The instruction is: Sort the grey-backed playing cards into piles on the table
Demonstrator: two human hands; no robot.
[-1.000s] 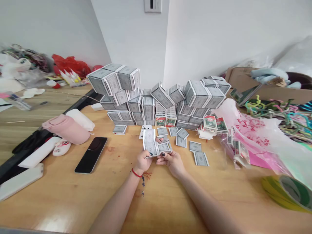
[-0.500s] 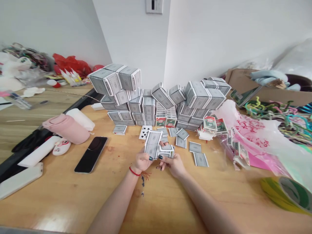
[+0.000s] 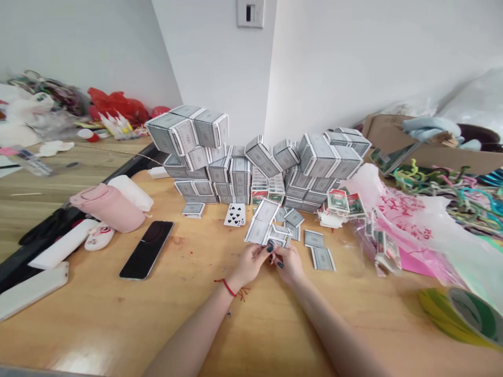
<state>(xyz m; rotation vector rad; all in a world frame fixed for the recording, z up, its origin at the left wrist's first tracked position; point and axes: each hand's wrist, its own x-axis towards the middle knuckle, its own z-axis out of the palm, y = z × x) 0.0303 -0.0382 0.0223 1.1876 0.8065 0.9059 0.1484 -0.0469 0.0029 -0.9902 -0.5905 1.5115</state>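
My left hand (image 3: 250, 263), a red string around its wrist, pinches the lower end of grey-backed playing cards (image 3: 261, 224) that tilt up to the right. My right hand (image 3: 290, 263) is closed at a smaller folded playing card (image 3: 280, 236) that touches the first ones. The fingertips of both hands meet below the cards and partly hide each other. Just beyond, a seven of spades (image 3: 234, 215) lies face up on the table. Loose face-down cards (image 3: 294, 217) lie behind my right hand, and two more cards (image 3: 323, 258) lie to its right.
A stacked structure of folded-card blocks (image 3: 239, 173) stands at the back. On the left are a black phone (image 3: 147, 250), a pink pouch (image 3: 112, 207) and white cases (image 3: 35, 290). Card boxes (image 3: 338, 202), plastic bags (image 3: 401, 209) and a yellow-green tape roll (image 3: 444, 314) are on the right.
Both hands have drawn together, the left moving right and up with its cards. The held cards now tilt right, and the seven of spades is fully uncovered.
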